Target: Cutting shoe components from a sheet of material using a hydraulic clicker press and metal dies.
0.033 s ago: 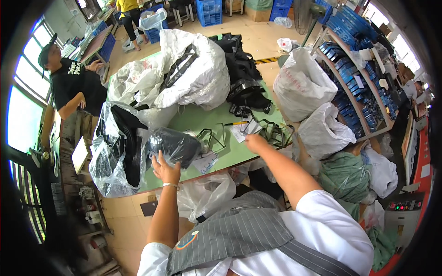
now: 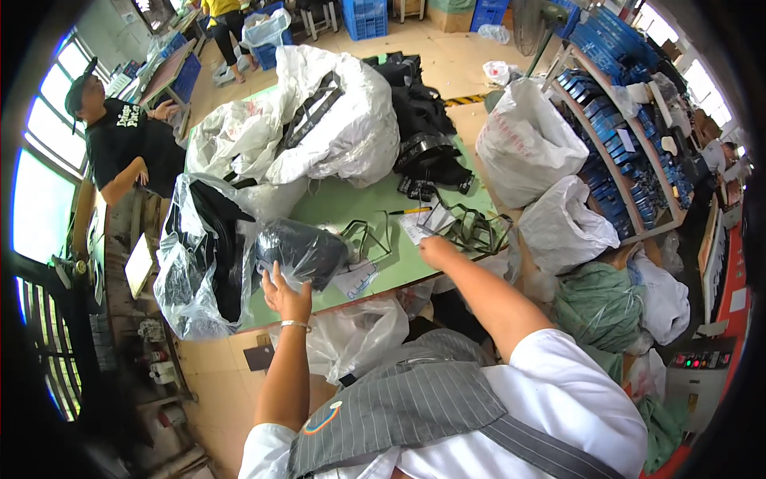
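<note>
My left hand [image 2: 289,299] has its fingers spread beside a clear plastic bag [image 2: 302,251] with dark contents, at the near edge of the green table [image 2: 335,206]. The fingertips reach the bag's near side. My right hand [image 2: 436,253] is closed over the white paper slips [image 2: 431,219]. A small thin thing shows at its fingertips, too small to name. A yellow-and-black pen [image 2: 410,211] lies by the slips. Dark green straps [image 2: 476,231] lie to the right of this hand, and another looped strap [image 2: 365,238] to its left. A printed sheet [image 2: 355,281] lies near the bag.
A large white sack [image 2: 343,128] and black strap bundles [image 2: 419,120] cover the far table. An open clear bag [image 2: 191,263] of black goods sits left. White sacks [image 2: 527,144] and a rack of blue parts [image 2: 602,136] stand right. A person in black [image 2: 132,148] stands at left.
My right hand has shifted slightly left and toward me over the paper slips. My left hand stays by the bag, almost unmoved.
</note>
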`<move>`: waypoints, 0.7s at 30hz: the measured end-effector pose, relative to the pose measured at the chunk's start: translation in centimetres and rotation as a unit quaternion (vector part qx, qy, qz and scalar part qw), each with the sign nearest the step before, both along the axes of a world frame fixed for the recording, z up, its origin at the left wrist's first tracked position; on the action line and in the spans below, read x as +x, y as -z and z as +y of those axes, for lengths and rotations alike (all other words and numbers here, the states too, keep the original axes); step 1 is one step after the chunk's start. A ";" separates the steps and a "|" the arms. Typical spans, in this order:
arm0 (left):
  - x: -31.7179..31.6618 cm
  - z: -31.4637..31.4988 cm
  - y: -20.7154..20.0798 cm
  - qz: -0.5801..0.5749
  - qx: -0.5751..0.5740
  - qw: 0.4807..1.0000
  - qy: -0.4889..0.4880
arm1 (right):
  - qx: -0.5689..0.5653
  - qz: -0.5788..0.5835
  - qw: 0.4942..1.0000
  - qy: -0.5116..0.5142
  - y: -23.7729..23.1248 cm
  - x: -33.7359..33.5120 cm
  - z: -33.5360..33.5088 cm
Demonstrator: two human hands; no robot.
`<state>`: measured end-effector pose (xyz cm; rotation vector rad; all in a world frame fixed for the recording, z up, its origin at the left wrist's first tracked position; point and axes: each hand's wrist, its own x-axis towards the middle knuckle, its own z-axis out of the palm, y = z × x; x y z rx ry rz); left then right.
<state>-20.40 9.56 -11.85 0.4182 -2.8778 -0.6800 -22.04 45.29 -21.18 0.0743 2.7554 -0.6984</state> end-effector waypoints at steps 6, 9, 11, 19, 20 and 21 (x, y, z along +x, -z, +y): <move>6.1 0.4 3.8 0.079 0.071 0.994 -0.033 | -0.068 -0.024 0.996 -0.045 3.1 1.8 -7.6; 6.6 1.3 6.2 -0.044 0.268 0.951 -0.150 | -0.054 0.114 0.986 -0.105 2.8 1.0 -10.7; 6.1 2.2 7.1 -0.071 0.439 0.846 -0.293 | 0.002 0.278 0.945 -0.174 2.7 0.0 -11.7; 0.4 1.6 7.5 -0.048 0.606 0.707 -0.360 | 0.106 0.143 0.909 -0.376 4.8 -4.9 -10.5; 0.4 1.1 7.4 -0.037 0.603 0.706 -0.370 | 0.097 0.148 0.910 -0.375 4.9 -5.0 -10.3; 0.8 0.8 7.2 0.020 0.657 0.673 -0.338 | 0.081 0.169 0.909 -0.372 4.9 -5.2 -10.2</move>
